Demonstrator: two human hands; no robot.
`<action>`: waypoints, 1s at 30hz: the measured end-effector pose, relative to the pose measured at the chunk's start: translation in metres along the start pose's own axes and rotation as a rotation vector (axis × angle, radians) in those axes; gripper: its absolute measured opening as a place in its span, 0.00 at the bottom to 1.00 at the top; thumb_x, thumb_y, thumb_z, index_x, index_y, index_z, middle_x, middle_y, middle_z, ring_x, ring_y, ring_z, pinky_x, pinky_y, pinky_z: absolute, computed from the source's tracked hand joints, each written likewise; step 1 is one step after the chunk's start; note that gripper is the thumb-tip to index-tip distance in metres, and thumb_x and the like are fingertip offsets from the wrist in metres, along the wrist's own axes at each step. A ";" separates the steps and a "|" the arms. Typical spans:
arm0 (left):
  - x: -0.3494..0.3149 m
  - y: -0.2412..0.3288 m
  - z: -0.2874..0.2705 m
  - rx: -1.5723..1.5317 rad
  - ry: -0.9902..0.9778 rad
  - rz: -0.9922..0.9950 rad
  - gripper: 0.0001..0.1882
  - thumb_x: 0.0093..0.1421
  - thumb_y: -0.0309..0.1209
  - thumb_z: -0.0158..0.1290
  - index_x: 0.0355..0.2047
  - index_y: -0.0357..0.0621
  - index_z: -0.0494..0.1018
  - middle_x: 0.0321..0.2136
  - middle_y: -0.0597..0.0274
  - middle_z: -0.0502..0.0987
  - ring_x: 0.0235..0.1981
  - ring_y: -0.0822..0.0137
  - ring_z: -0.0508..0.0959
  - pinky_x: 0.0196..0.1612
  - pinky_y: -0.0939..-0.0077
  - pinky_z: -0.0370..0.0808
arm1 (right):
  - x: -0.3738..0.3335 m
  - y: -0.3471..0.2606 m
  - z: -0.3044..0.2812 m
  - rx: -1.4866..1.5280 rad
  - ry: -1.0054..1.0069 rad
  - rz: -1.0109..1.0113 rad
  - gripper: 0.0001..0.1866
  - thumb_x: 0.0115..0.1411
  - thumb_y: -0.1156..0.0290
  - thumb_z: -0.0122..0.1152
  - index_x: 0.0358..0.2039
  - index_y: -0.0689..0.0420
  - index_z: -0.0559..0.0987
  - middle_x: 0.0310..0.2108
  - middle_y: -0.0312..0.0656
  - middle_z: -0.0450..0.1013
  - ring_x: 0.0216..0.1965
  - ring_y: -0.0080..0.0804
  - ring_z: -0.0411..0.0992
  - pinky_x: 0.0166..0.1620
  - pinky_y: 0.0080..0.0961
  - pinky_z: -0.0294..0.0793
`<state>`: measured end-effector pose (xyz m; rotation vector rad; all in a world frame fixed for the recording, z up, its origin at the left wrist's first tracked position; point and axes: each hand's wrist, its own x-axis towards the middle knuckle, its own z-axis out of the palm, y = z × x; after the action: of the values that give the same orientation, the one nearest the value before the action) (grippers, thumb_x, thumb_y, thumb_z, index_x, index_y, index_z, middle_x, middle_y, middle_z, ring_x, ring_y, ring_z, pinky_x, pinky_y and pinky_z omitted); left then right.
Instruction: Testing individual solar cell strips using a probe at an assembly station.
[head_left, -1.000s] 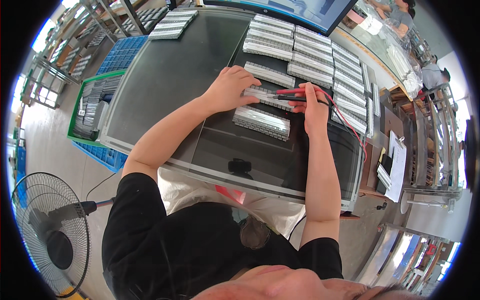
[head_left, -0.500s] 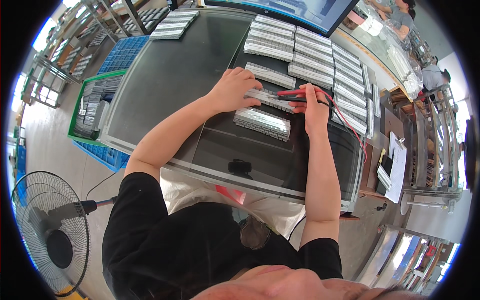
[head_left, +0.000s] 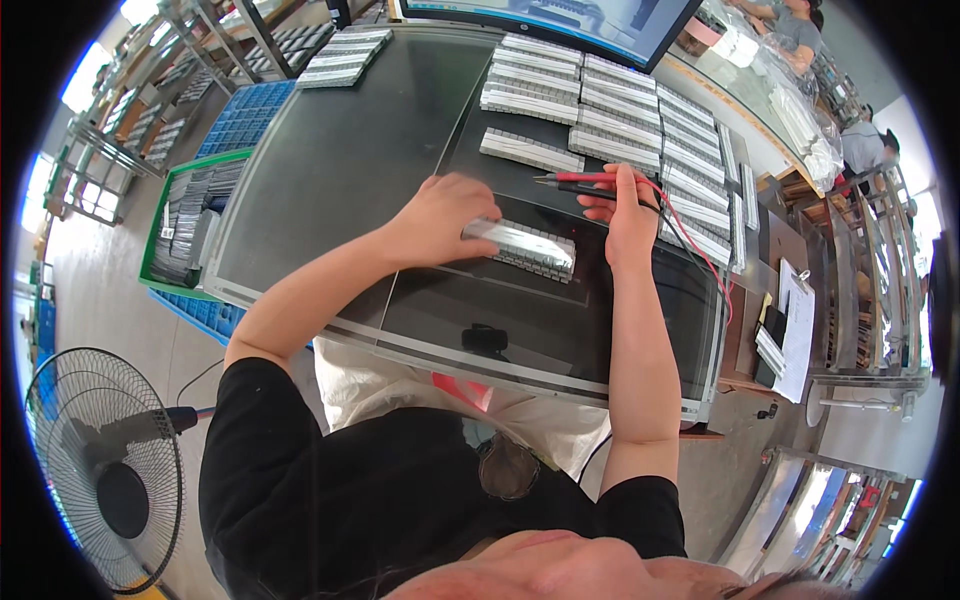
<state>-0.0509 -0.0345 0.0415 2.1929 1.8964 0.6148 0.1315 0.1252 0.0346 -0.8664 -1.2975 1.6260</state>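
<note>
My left hand (head_left: 448, 218) is closed around the left end of a stack of pale grey, segmented strips (head_left: 532, 250) on the dark tabletop. Its thumb lies along the near side, with the fingers at the far side. The upper face of the stack is shiny. In my right hand (head_left: 630, 215) are a red test probe (head_left: 592, 178) and a black test probe (head_left: 588, 190), held together. Their tips point left, above the bare surface beyond the stack. Another grey-white strip (head_left: 530, 150) lies farther back, apart from both hands.
Rows of similar strips (head_left: 620, 125) cover the table's back right, below a monitor (head_left: 570, 22). More strips (head_left: 345, 57) lie at the far left. A green crate (head_left: 150, 225) stands left, a fan (head_left: 105, 480) lower left, and a clipboard (head_left: 793, 340) right. Co-workers are at the far right.
My left hand has moved nearer, from the middle strip to the near stack. The middle strip no longer shows in its former place. The probe tips have lifted off and shifted slightly away.
</note>
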 end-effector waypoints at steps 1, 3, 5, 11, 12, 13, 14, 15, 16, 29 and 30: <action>-0.003 0.000 0.004 0.023 0.022 0.012 0.19 0.47 0.41 0.56 0.37 0.47 0.70 0.42 0.64 0.69 0.47 0.63 0.65 0.49 0.67 0.59 | 0.001 0.001 -0.001 -0.005 -0.003 0.005 0.15 0.59 0.60 0.47 0.34 0.61 0.71 0.25 0.41 0.69 0.21 0.29 0.73 0.20 0.17 0.69; 0.003 -0.003 0.004 0.006 0.068 -0.005 0.18 0.47 0.40 0.56 0.37 0.47 0.70 0.42 0.64 0.69 0.47 0.63 0.65 0.49 0.67 0.59 | 0.000 0.001 0.000 -0.015 -0.001 0.009 0.15 0.59 0.60 0.47 0.34 0.61 0.71 0.25 0.41 0.69 0.21 0.29 0.73 0.20 0.17 0.69; 0.017 -0.010 0.004 -0.016 0.131 -0.056 0.17 0.49 0.39 0.55 0.39 0.47 0.70 0.42 0.63 0.69 0.46 0.62 0.66 0.49 0.66 0.60 | 0.001 0.002 -0.001 -0.031 0.003 0.014 0.15 0.59 0.60 0.47 0.35 0.61 0.71 0.25 0.41 0.69 0.21 0.29 0.73 0.20 0.17 0.69; 0.060 -0.053 0.017 0.173 0.286 -0.019 0.20 0.52 0.38 0.52 0.46 0.49 0.66 0.46 0.63 0.68 0.51 0.61 0.64 0.51 0.64 0.59 | 0.000 0.002 0.000 -0.022 -0.008 -0.001 0.15 0.60 0.61 0.47 0.35 0.61 0.72 0.25 0.41 0.69 0.21 0.29 0.73 0.20 0.17 0.68; 0.065 -0.058 0.018 0.176 0.253 -0.024 0.21 0.53 0.39 0.51 0.47 0.50 0.66 0.46 0.62 0.68 0.51 0.61 0.64 0.52 0.64 0.58 | 0.000 0.002 0.001 -0.025 -0.006 0.003 0.14 0.60 0.61 0.47 0.35 0.61 0.72 0.25 0.41 0.69 0.21 0.29 0.73 0.20 0.17 0.68; 0.069 -0.063 0.019 0.173 0.253 -0.022 0.21 0.53 0.39 0.51 0.47 0.50 0.66 0.46 0.62 0.68 0.51 0.61 0.64 0.52 0.64 0.58 | -0.001 0.002 0.001 -0.027 -0.005 0.007 0.14 0.59 0.61 0.47 0.35 0.61 0.72 0.25 0.41 0.69 0.21 0.29 0.73 0.20 0.17 0.68; 0.071 -0.067 0.019 0.185 0.262 -0.012 0.22 0.52 0.39 0.52 0.47 0.51 0.66 0.45 0.64 0.69 0.50 0.62 0.65 0.51 0.64 0.58 | -0.001 0.002 0.002 -0.028 -0.003 0.008 0.14 0.59 0.61 0.47 0.35 0.61 0.72 0.25 0.41 0.69 0.21 0.29 0.73 0.20 0.17 0.68; 0.071 -0.069 0.020 0.197 0.271 -0.004 0.22 0.50 0.38 0.53 0.47 0.52 0.66 0.43 0.65 0.70 0.49 0.63 0.65 0.50 0.65 0.59 | -0.001 0.002 0.002 -0.029 -0.005 0.010 0.14 0.59 0.61 0.47 0.35 0.61 0.72 0.25 0.41 0.69 0.21 0.29 0.73 0.20 0.17 0.68; 0.069 -0.072 0.021 0.198 0.271 -0.006 0.22 0.50 0.38 0.53 0.47 0.52 0.66 0.43 0.65 0.70 0.49 0.63 0.65 0.50 0.65 0.59 | -0.001 0.001 0.004 -0.028 -0.010 0.013 0.14 0.60 0.61 0.47 0.35 0.61 0.72 0.25 0.41 0.69 0.21 0.29 0.73 0.20 0.17 0.68; 0.034 -0.032 0.025 0.138 0.265 0.135 0.15 0.48 0.36 0.54 0.37 0.51 0.72 0.40 0.68 0.71 0.45 0.66 0.67 0.49 0.67 0.59 | -0.003 0.004 0.001 -0.120 -0.128 0.018 0.15 0.60 0.60 0.46 0.37 0.60 0.71 0.28 0.41 0.69 0.22 0.29 0.73 0.21 0.17 0.70; 0.034 -0.034 0.026 0.147 0.273 0.147 0.14 0.48 0.37 0.54 0.36 0.52 0.73 0.40 0.68 0.71 0.45 0.66 0.67 0.49 0.67 0.59 | -0.002 0.006 0.000 -0.122 -0.140 0.020 0.15 0.60 0.60 0.46 0.37 0.60 0.71 0.28 0.41 0.69 0.22 0.29 0.73 0.21 0.17 0.70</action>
<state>-0.0671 0.0079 0.0112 2.4681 1.9757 0.8653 0.1308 0.1232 0.0289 -0.8531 -1.5023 1.6612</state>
